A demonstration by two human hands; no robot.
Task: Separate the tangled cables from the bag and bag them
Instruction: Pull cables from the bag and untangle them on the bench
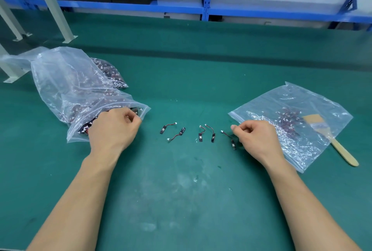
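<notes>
Between hands, short red-black cables [200,137]; left hand [114,128] pinches bag [60,65], right hand [255,138] grip unclear.

On my left the big clear bag [66,81] lies slumped, mouth open, stuffed with red-and-black tangled cables [108,71]; five separated cables [200,137] lie apart in a row between the bags, and the flat bag [302,98] on my right holds what looks like a small cluster.

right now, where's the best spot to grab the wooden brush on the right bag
Take the wooden brush by its narrow handle, coming from the near right. The handle end juts past the right bag onto the mat, free and pointing that way; the wide head lies on the plastic.
</notes>
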